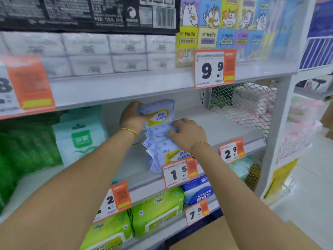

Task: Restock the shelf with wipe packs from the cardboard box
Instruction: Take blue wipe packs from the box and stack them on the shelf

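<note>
Reaching into the middle shelf, the left hand is closing its grip around the top of an upright pale blue wipe pack, fingers curled over its upper left edge. The pack is showing a yellow-bordered label with blue lettering and crinkled, glossy film. Just below that grip, the right hand is pressing curled fingers into a row of matching blue wipe packs standing on the shelf, pinching their wrappers. Below the right grip, a price tag marked 1.5 is hanging at the shelf edge, overlapping the frontmost pack.
</note>
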Demonstrator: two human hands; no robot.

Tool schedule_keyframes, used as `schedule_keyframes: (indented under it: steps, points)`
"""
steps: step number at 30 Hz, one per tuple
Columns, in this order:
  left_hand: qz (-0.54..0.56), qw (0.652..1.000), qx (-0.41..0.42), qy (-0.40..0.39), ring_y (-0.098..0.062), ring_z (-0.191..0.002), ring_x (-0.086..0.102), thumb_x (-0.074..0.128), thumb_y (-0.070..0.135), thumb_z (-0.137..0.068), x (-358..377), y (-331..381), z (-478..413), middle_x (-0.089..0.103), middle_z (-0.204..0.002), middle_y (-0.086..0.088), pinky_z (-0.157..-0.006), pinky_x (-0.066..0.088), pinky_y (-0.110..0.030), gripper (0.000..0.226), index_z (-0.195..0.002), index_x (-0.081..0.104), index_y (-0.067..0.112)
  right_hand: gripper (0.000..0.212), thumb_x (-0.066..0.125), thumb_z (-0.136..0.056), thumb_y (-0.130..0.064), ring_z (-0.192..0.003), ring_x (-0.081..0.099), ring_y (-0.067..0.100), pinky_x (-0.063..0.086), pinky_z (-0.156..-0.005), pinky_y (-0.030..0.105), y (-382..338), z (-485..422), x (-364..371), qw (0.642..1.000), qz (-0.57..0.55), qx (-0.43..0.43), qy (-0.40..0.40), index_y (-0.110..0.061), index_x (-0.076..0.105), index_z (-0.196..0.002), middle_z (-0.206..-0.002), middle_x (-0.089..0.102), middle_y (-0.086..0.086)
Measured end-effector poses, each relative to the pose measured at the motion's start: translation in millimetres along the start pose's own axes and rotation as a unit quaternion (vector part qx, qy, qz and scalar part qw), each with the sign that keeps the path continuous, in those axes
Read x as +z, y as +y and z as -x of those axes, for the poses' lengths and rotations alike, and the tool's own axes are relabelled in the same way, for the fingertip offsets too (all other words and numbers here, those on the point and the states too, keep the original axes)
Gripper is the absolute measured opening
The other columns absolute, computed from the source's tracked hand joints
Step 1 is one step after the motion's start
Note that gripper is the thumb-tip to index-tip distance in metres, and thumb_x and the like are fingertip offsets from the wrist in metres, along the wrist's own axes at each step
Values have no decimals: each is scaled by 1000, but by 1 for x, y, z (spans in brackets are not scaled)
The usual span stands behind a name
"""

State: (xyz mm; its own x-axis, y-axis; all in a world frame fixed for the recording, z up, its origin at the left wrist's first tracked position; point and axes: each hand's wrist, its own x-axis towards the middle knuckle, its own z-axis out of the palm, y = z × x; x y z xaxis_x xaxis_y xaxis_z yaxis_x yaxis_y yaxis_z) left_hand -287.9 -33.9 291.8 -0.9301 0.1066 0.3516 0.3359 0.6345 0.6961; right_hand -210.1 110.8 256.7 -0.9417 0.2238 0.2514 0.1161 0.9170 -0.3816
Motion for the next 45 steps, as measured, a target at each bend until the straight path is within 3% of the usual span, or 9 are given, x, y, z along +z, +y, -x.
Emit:
schedule_keyframes:
  steps: [3,9,13,17,22,26,29,36,45]
  points:
    - [51,997,-24,-44,-29,-74,62,69,29,-57,5,-7,4,65,-91,-29,-74,52,-38,55,-102,65,-1,42,48,-88,-37,-123,42,29,38,-98,38,-1,2,3,999,11,0,31,-22,56,-126,-127,52,7]
    - [79,979,-98,-163,-23,-68,49,60,1,-67,6,-4,-3,54,-79,-16,-64,39,-26,18,-82,60,11,40,47,-89,-36,-122,42,29,37,-96,38,-2,5,3,999,2,6,49,-26,55,-126,-126,52,7]
    - [62,965,-178,-180,-19,-48,48,37,-15,-76,10,-11,-8,47,-54,-8,-48,44,-22,25,-67,49,5,40,45,-89,-36,-120,42,28,36,-97,37,-3,4,4,999,6,8,48,-26,55,-127,-124,52,6]
    - [60,968,-190,-154,-25,-68,46,37,-6,-82,10,-6,-4,50,-75,-13,-69,45,-28,25,-74,53,11,40,44,-89,-36,-120,41,27,34,-98,38,-2,4,4,999,0,12,49,-27,55,-127,-126,52,4]
    - [-45,997,-32,-44,-33,-108,54,38,17,-78,8,9,24,61,-121,-15,-92,41,-31,42,-110,63,8,42,48,-89,-37,-127,40,26,35,-100,38,-1,10,-4,997,-25,12,65,-27,54,-129,-131,56,1]
    - [22,977,185,107,-25,-108,52,40,17,-71,15,20,106,63,-117,-5,-96,32,-24,44,-108,63,13,35,52,-91,-24,-121,46,25,37,-98,33,26,60,-17,964,-149,10,218,-18,58,-125,-127,60,3]
    - [68,966,245,47,-13,-108,48,43,13,-73,40,16,193,61,-116,3,-97,29,-15,38,-105,63,16,31,54,-90,-17,-113,51,18,38,-94,29,61,132,-3,942,-209,50,259,-17,60,-120,-120,62,-1]
    - [14,928,177,-327,-12,-128,35,43,5,-87,147,-44,356,42,-138,8,-109,27,-23,40,-122,54,20,37,47,-86,-2,-112,57,26,44,-96,34,186,298,109,918,-196,334,88,-8,58,-121,-122,62,9]
    - [-91,883,131,-442,-17,-121,39,42,5,-89,226,-97,380,47,-133,4,-98,35,-29,35,-119,56,17,58,57,-89,-22,-128,40,35,39,-101,42,294,343,246,882,24,415,-224,-9,30,-139,-142,36,16]
